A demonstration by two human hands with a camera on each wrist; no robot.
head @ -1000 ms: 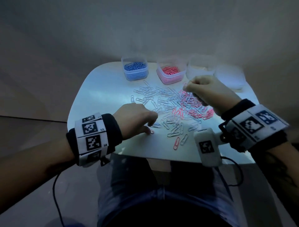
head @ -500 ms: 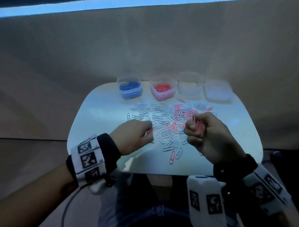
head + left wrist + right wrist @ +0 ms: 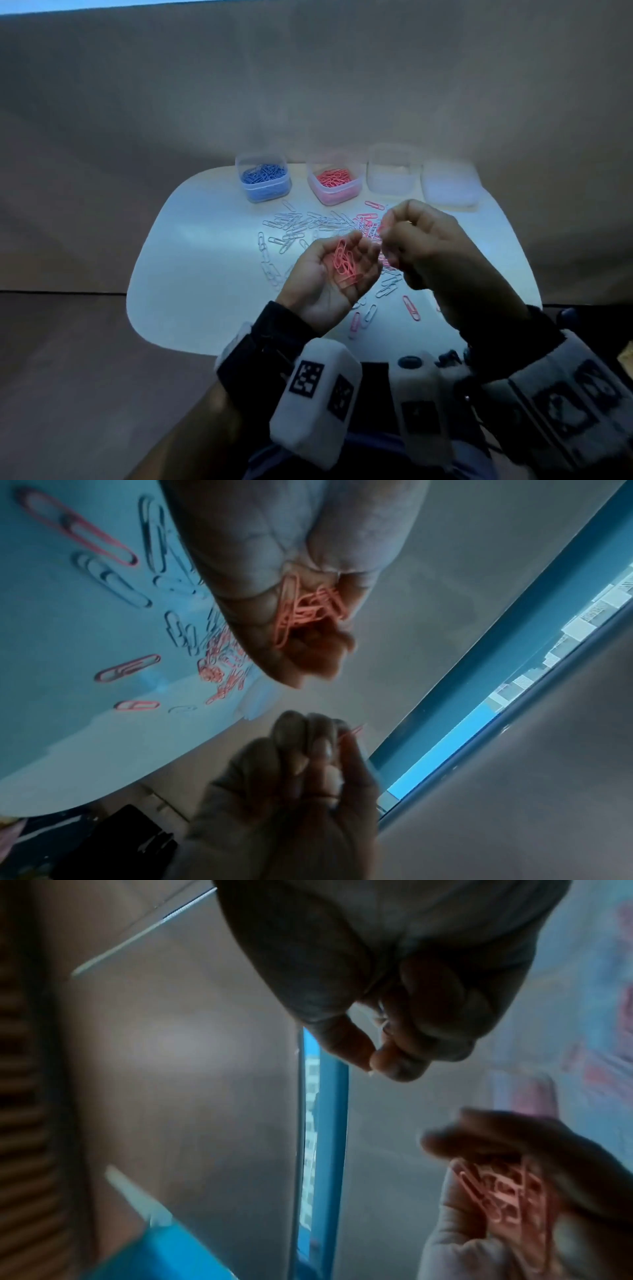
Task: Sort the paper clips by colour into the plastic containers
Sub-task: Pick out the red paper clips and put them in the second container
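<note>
Pink paper clips (image 3: 346,265) lie cupped in the upturned, loosely open left hand (image 3: 337,274); beside it the right hand (image 3: 423,246) pinches one more pink clip, likely to add before tipping the batch into the far pink container (image 3: 335,185) on the worktop (image 3: 205,267)

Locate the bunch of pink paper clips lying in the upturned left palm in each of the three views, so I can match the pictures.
Head: the pink clips lie in the left hand, centre of the picture, above the table.
Left wrist: upper middle, cupped in the palm.
Right wrist: lower right corner, blurred, in the palm.
Shared landmark: the right hand, close beside the clips in every view.
</note>
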